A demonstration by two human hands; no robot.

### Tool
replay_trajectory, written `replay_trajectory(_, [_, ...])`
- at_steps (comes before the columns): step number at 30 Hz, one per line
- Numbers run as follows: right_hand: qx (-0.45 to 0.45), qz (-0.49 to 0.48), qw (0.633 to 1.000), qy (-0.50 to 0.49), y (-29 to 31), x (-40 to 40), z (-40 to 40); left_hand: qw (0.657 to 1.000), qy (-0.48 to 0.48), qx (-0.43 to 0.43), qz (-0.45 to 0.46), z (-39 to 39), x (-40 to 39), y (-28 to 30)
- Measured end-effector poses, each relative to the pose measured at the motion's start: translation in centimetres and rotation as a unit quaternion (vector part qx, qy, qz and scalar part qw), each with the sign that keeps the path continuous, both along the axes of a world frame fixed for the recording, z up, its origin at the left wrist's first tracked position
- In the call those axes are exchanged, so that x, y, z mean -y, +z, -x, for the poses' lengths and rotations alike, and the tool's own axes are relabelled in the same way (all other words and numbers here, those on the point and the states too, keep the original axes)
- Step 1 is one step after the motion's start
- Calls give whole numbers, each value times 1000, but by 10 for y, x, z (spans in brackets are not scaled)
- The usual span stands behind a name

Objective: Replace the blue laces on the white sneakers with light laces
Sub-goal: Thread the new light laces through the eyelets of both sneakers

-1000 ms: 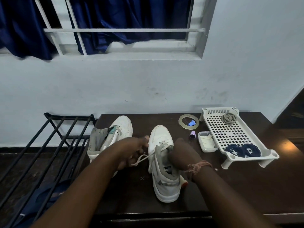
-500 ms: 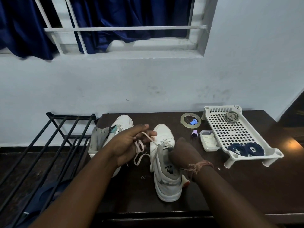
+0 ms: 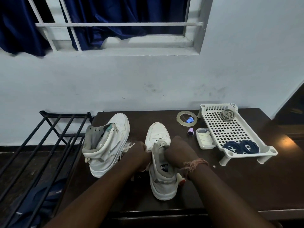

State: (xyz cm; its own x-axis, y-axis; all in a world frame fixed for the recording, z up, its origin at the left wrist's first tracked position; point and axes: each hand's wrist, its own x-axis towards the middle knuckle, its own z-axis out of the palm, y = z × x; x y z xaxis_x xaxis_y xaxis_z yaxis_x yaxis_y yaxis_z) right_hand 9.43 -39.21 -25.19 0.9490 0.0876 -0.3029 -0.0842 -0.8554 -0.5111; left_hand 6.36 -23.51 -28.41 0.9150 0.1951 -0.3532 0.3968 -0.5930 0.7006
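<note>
Two white high-top sneakers stand on a dark table [image 3: 230,186]. The right sneaker [image 3: 162,176] is between my hands, toe pointing away. My left hand [image 3: 139,153] is at its left side, fingers curled around a light lace [image 3: 146,167] that hangs below the hand. My right hand [image 3: 178,151] grips the sneaker's upper at the eyelets, fingers hidden. The left sneaker [image 3: 107,143] stands unlaced, tongue open. Two coiled blue laces [image 3: 241,147] lie in a white perforated tray [image 3: 230,129], with another light lace coil [image 3: 227,114] at its far end.
A tape roll [image 3: 186,120] with a blue cap inside, a small purple cap [image 3: 190,131] and a small clear box [image 3: 204,140] sit behind the right sneaker. A black metal rack [image 3: 49,145] stands left of the table. A wall and window are behind.
My left hand, raised with the light lace beside the toe half a second ago, has come down and in against the sneaker's left side. My right hand has stayed on the upper.
</note>
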Motion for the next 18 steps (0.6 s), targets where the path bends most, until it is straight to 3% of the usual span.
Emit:
replay_trajectory(3, [0,5,1000,1,0,-2,1,986,-73,29,-147,7,1,11])
replay_trajectory(10, [-3,6,1000,8,3,-2,3,975,-101,64,-186,11,2,9])
replay_trajectory(15, [17,12,1000,24,3,0,-1,996,-49,-24,-73,0,-10,37])
replay_trajectory(18, [39,-14,998,45,2,-2,-4,994,54,-9,93,-2,-24,55])
